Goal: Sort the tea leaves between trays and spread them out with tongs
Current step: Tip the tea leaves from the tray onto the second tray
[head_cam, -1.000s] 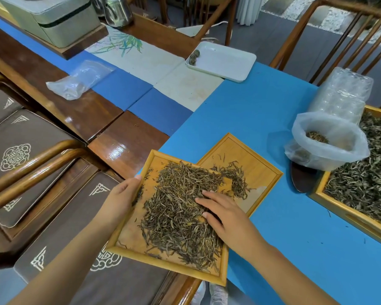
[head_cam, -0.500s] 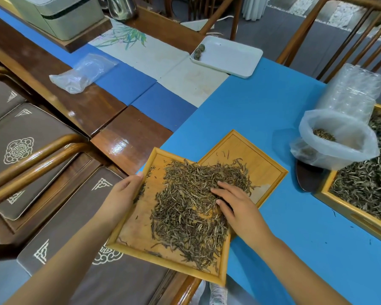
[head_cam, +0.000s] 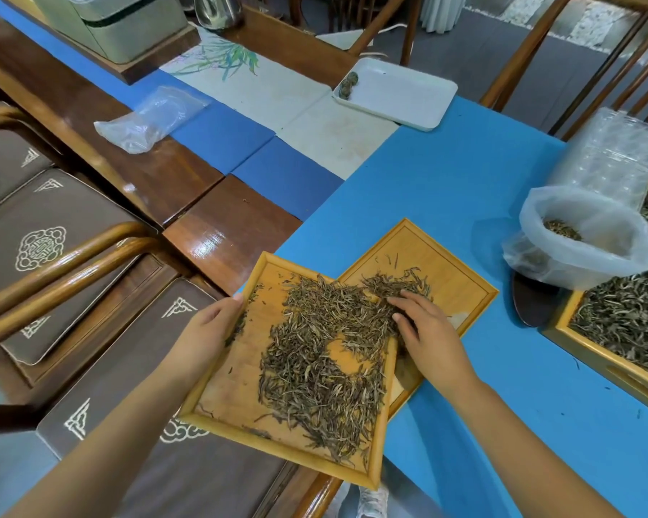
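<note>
Fingers of the right hand, straight and loosely spread, press flat into the tea leaves at the far right corner of the near tray, just right of centre in the frame. The left hand grips that tray's left rim, thumb on top and fingers curled under the edge. The near tray is tilted, its lower left part hanging out past the worktop edge and its upper right corner lying over the second tray. Most of the leaves lie in a thick band down the right half of the near tray, with a bare patch of wood in the middle of the heap. A smaller clump has spilled over the corner onto the second tray, just beyond the right fingertips. The second tray rests flat on the blue worktop, mostly bare wood.

At the right of the frame stands a white plastic bag, mouth open, with some leaves inside. Beside it, at the right edge, a large tray is heaped with leaves. Behind the bag is a stack of clear plastic packaging. At the upper middle a white tray holds a few small dark balls in one corner. In the upper left a clear bag lies across the wood and blue cloth.
</note>
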